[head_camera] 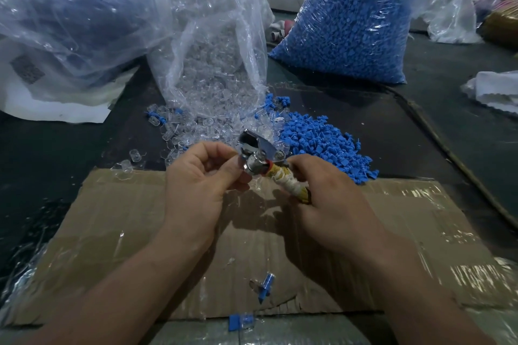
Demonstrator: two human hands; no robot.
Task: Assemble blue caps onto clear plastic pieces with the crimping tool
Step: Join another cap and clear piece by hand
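Observation:
My right hand [328, 204] grips the tape-wrapped handle of the metal crimping tool [260, 154], whose shiny head points up and left. My left hand [201, 176] has its fingertips curled at the tool's head; whatever they pinch is hidden. A loose pile of blue caps [322, 145] lies just beyond the hands. Clear plastic pieces [196, 129] spill from an open bag [215, 45]. Two finished pieces, clear with blue caps, lie on the cardboard [265, 287] and at its near edge [241, 321].
A flattened cardboard sheet [140, 232] covers the dark table under my hands. A big bag of blue caps [350, 25] stands at the back right, another full plastic bag [70, 14] at the back left. White cloth [496, 89] lies at the right edge.

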